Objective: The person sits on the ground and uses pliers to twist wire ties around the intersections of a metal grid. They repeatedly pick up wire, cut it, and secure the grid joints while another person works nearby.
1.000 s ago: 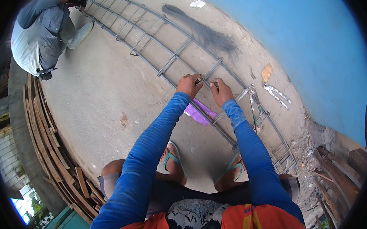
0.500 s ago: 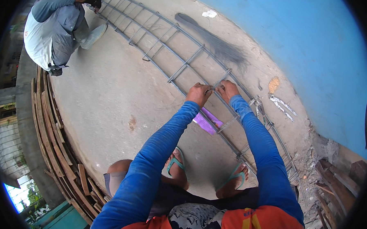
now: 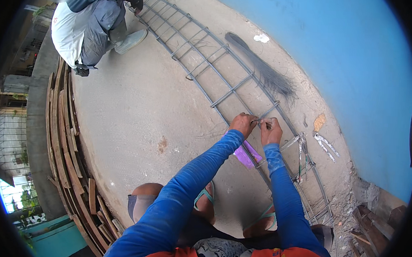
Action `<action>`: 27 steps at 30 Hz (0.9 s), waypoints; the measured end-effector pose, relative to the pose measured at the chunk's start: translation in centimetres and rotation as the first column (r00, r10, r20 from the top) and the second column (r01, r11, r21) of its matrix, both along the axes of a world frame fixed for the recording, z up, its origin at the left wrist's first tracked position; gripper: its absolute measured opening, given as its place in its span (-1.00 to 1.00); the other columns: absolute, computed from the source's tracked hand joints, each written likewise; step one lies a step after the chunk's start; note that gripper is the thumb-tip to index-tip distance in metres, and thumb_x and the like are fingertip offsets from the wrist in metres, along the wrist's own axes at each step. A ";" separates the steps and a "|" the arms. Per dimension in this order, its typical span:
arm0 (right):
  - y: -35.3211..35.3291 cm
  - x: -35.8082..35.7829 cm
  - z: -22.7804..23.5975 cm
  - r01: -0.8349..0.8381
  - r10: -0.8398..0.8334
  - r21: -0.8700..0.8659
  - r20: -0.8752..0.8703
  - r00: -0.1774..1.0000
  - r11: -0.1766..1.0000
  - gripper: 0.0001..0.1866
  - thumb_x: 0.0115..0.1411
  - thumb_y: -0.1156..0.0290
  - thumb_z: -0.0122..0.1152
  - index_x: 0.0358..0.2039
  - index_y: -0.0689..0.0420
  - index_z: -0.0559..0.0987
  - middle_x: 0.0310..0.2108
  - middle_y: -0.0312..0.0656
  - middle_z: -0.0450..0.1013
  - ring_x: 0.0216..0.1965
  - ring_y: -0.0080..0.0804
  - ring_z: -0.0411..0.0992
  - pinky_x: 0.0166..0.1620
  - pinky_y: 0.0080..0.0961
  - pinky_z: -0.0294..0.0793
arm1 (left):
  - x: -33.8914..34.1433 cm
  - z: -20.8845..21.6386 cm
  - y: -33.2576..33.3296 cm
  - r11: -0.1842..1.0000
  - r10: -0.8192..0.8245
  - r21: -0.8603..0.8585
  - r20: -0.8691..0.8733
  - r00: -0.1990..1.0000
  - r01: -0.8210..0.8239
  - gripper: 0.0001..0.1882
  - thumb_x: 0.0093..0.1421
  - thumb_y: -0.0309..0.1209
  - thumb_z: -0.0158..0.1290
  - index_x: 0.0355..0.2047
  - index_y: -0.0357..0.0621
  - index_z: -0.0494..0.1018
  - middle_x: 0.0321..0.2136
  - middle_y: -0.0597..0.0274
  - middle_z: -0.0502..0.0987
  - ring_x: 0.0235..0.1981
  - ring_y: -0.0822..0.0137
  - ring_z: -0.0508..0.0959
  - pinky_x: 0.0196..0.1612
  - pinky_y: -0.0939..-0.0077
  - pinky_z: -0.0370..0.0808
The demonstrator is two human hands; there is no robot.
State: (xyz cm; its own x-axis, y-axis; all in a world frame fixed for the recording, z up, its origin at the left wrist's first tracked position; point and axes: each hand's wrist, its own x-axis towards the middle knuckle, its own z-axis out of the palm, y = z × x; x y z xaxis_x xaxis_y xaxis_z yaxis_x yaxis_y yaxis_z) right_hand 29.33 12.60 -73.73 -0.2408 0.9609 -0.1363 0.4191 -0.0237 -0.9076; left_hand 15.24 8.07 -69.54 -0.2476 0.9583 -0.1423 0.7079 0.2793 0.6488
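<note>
In front of me a long steel rebar cage [image 3: 233, 89] lies on the ground, with stirrups crossing its long bars. My left hand [image 3: 244, 124] and my right hand [image 3: 271, 131] meet over one of its crossings. Both have their fingers pinched on a short, thin piece of wire [image 3: 258, 121], largely hidden by the fingertips. Beneath the bars, beside my left forearm, is a purple packet [image 3: 247, 155]. A paint-speckled hand tool [image 3: 301, 153] rests on the cage right of my right hand.
Near the blue wall [image 3: 356, 66] lie a bundle of thin dark wire [image 3: 261, 64] and white-speckled pincers [image 3: 325, 147]. A co-worker [image 3: 88, 29] squats at the cage's far end. Wooden planks [image 3: 61, 131] are stacked along the left; more wood pieces [image 3: 371, 227] lie at lower right.
The whole view has shifted, moving the scene right and down. Both hands stay at the crossing, the right one now more upright, with its fingertips close to the left's.
</note>
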 end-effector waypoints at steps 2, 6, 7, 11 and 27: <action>-1.0 -0.3 0.7 -0.068 0.058 0.164 0.065 0.996 0.984 -0.86 0.13 0.57 0.22 -0.29 0.25 0.48 -0.35 -0.03 0.52 -0.36 -0.23 0.54 -0.27 -0.37 0.52 | -0.5 0.7 0.6 0.995 -0.077 -0.058 -0.026 0.997 0.076 -0.79 0.16 -0.29 0.10 -0.25 -0.07 0.62 -0.35 -0.07 0.60 -0.22 -0.05 0.57 -0.09 0.17 0.51; -1.0 0.0 1.6 -0.271 0.192 0.391 0.229 0.954 0.880 -0.83 0.06 0.57 0.19 -0.28 0.20 0.48 -0.32 -0.03 0.45 -0.25 -0.07 0.46 -0.18 -0.21 0.46 | -1.7 3.5 2.4 0.890 -0.354 -0.355 -0.146 0.924 0.285 -0.77 0.18 -0.34 0.04 -0.22 -0.10 0.61 -0.28 -0.07 0.61 -0.15 -0.04 0.59 -0.08 0.18 0.53; -0.9 0.3 1.9 -0.330 0.226 0.418 0.279 0.933 0.847 -0.82 0.05 0.57 0.18 -0.28 0.19 0.48 -0.30 -0.04 0.43 -0.23 -0.07 0.44 -0.17 -0.20 0.45 | -1.9 4.6 3.0 0.841 -0.422 -0.445 -0.186 0.887 0.307 -0.77 0.18 -0.36 0.02 -0.22 -0.12 0.60 -0.26 -0.06 0.61 -0.14 -0.03 0.60 -0.09 0.19 0.54; 1.0 0.8 3.6 -0.625 0.377 0.555 0.504 0.778 0.548 -0.84 0.07 0.55 0.13 -0.28 0.18 0.48 -0.32 -0.04 0.43 -0.25 -0.11 0.46 -0.15 -0.20 0.48 | -1.6 8.7 6.8 0.702 -0.685 -0.534 -0.326 0.652 0.471 -0.74 0.18 -0.37 -0.01 -0.23 -0.19 0.61 -0.20 -0.02 0.62 -0.12 0.04 0.62 -0.11 0.21 0.55; 2.8 -1.8 7.4 -0.855 0.837 -0.003 0.202 0.508 0.519 -0.75 0.29 0.29 -0.03 -0.13 0.12 0.51 0.09 -0.05 0.35 0.07 -0.09 0.36 0.10 -0.17 0.38 | 5.4 8.5 14.4 0.607 -0.723 -0.612 -0.162 0.671 0.506 -0.69 0.23 -0.34 0.01 -0.04 0.01 0.57 -0.06 0.24 0.59 -0.03 0.17 0.58 -0.09 0.23 0.52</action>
